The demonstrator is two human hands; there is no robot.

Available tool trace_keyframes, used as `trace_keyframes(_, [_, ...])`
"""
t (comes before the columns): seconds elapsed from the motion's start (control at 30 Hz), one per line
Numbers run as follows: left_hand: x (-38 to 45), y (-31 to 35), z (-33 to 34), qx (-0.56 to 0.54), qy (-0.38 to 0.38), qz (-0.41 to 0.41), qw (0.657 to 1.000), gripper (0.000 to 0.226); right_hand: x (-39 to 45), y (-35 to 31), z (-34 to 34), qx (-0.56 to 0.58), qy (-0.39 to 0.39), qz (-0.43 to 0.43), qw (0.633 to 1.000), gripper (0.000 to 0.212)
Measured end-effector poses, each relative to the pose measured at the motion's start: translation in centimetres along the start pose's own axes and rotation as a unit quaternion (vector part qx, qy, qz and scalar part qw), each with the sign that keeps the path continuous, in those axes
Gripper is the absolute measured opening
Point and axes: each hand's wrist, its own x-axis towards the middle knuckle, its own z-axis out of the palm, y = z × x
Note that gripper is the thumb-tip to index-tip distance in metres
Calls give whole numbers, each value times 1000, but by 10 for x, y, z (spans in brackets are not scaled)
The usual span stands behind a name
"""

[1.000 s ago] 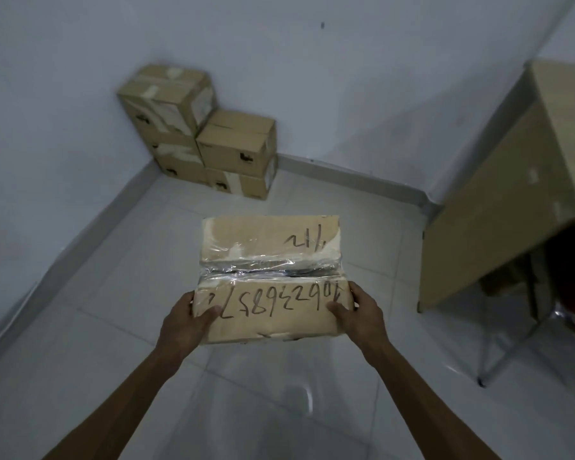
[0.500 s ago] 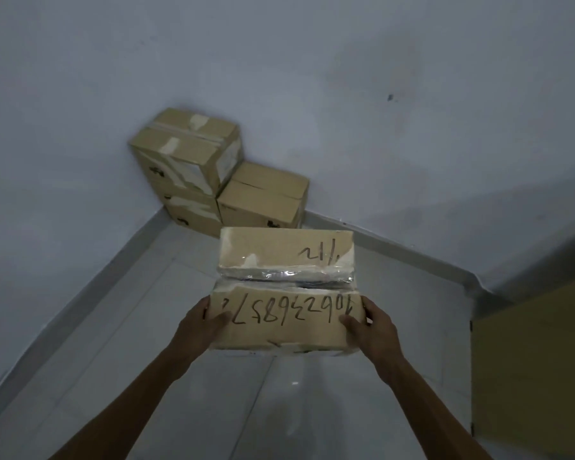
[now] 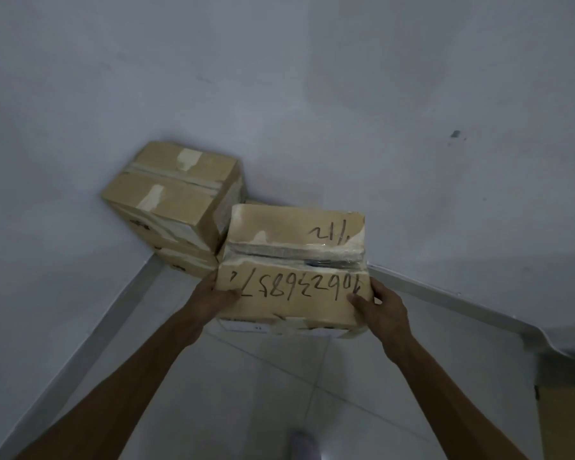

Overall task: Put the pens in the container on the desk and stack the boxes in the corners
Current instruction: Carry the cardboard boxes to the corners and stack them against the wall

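Both hands [image 3: 213, 298] grip box [image 3: 294, 260] (thumbs on top).

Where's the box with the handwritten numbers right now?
In the head view, the numbered box is centre frame, held by the left hand and right hand, just right of the corner stack.

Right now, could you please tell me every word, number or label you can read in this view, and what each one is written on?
"21/" or similar, handwritten upside down on the far flap of the carried box, gripped by the left hand and right hand.
A long handwritten number, upside down on its near flap, roughly "1062268517"; digits uncertain.
Small black marks on the stacked boxes in the corner: too blurred to read.
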Motion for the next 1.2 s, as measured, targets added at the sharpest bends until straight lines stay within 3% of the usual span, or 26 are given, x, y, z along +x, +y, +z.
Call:
trace_keyframes(0.23, [114,30,-2,-21,42,2,999,55,107,-17,45,10,4,15,1000,37])
trace_keyframes(0.53, [187,29,-6,-2,64,-7,998,46,143,-12,82,13,36,37,999,43])
trace_keyframes(0.67, [196,13,-1,-92,128,-32,987,46,145,-9,87,-11,54,36,998,47])
trace_keyframes(0.77, [195,7,5,-204,181,-119,955,56,143,-13,92,-11,48,43,998,47])
trace_keyframes(0.9, [202,11,-8,-293,140,-143,935,51,146,-24,108,6,50,47,998,44])
trace_keyframes(1.0, [217,11,-31,-270,124,-132,946,46,144,-32,127,21,60,49,997,45])
trace_keyframes(1.13, [221,2,-43,-253,124,-138,950,11,139,-33,143,17,84,51,995,44])
trace_keyframes(1.2, [221,3,-42,-262,125,-155,944,15,137,-35,145,-5,77,44,996,40])
